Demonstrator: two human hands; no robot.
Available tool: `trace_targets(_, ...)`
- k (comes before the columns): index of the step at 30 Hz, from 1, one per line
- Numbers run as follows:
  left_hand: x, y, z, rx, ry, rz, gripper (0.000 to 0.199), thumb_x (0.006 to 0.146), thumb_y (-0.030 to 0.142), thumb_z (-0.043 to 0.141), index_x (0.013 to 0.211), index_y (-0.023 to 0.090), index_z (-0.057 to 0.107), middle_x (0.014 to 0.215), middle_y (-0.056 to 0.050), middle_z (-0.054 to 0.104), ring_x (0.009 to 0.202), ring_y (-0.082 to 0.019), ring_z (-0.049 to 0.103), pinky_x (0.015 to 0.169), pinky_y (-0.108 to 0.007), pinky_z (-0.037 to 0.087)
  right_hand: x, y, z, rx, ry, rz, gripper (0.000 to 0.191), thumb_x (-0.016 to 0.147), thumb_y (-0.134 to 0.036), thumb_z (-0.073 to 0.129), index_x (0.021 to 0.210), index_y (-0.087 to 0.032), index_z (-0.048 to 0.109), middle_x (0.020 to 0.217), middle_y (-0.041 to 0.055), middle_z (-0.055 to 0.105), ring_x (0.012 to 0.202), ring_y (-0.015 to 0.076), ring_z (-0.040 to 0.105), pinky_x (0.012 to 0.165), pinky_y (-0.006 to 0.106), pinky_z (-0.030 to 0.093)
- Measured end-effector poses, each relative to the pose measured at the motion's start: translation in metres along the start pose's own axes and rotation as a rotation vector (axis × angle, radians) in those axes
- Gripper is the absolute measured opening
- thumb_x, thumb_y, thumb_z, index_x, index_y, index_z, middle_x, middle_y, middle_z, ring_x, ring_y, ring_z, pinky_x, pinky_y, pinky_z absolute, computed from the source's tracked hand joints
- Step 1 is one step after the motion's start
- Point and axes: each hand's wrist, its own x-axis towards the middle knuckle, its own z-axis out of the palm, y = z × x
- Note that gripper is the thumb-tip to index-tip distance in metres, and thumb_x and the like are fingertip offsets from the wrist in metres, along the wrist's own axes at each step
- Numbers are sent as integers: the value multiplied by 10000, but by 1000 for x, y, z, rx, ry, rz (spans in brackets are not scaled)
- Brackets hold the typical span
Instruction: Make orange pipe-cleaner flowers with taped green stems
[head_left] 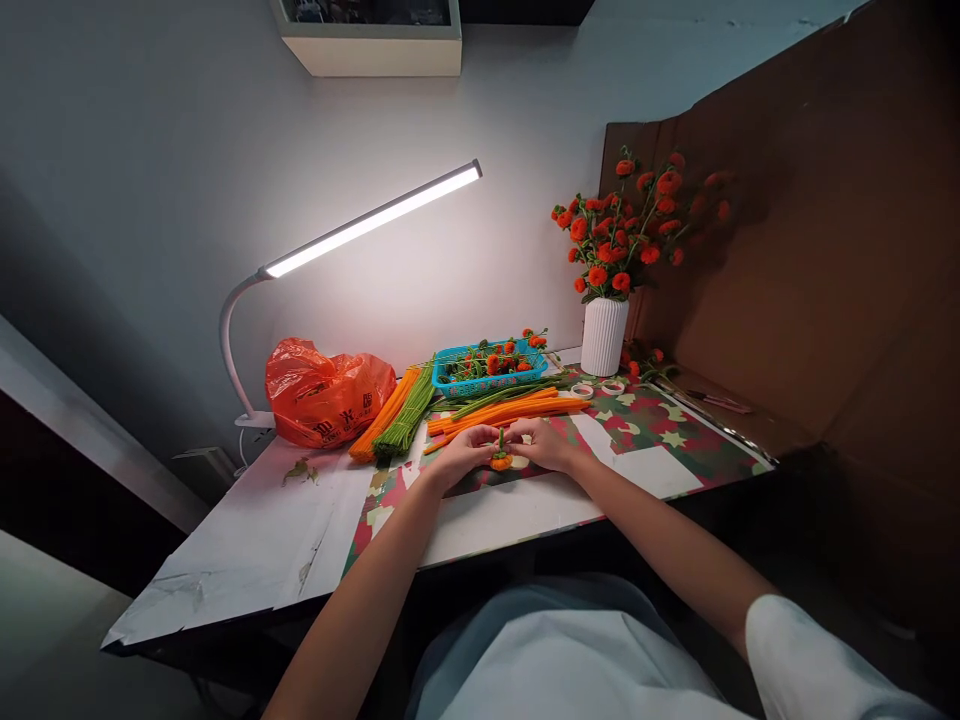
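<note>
Between my two hands, low over the front of the table, is a small orange pipe-cleaner flower (501,462) with a short green stem pointing up. My left hand (465,453) pinches it from the left side. From the right, the fingers of my right hand (543,444) close on its green part. Which fingertip presses where is too small to make out. Just behind my hands lie loose orange pipe cleaners (517,408). A pale round thing lies partly under my right hand.
Bundled green pipe cleaners (405,415) and an orange plastic bag (322,395) lie left. Behind is a blue basket (491,383) of flowers. Tape rolls (582,391) and a white vase (604,338) stand right, by a cardboard wall (810,250). A lit lamp (375,220) overhangs the table.
</note>
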Motion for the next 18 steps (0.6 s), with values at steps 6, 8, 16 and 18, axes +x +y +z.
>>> trace_targets(6, 3, 3, 5, -32, 222, -45, 416, 482, 350, 840, 713, 139, 565, 726, 25, 546, 610, -72, 518, 550, -195, 432, 2, 2, 9, -89, 210, 51, 182, 799, -304, 624, 711, -169, 709, 694, 48, 681, 643, 156, 582, 622, 268, 421)
trace_targets(8, 4, 2, 7, -36, 270, -61, 418, 465, 336, 841, 683, 143, 541, 689, 38, 531, 596, -70, 508, 547, -197, 438, 3, 4, 12, -117, 227, 106, 157, 792, -251, 611, 694, -164, 698, 677, 44, 685, 612, 150, 579, 599, 262, 412)
trace_targets(16, 2, 6, 13, -11, 339, -54, 396, 450, 265, 831, 672, 143, 527, 689, 34, 534, 592, -69, 509, 536, -191, 459, 4, 8, 16, -181, 147, 193, 132, 795, -224, 555, 716, -157, 637, 694, 19, 657, 618, 128, 545, 585, 239, 370)
trace_targets(18, 0, 9, 14, 23, 337, -15, 369, 470, 268, 818, 672, 144, 535, 707, 29, 540, 599, -73, 509, 529, -192, 459, 5, 6, 15, -163, 100, 198, 127, 804, -230, 535, 743, -162, 623, 715, 13, 645, 642, 128, 540, 598, 235, 369)
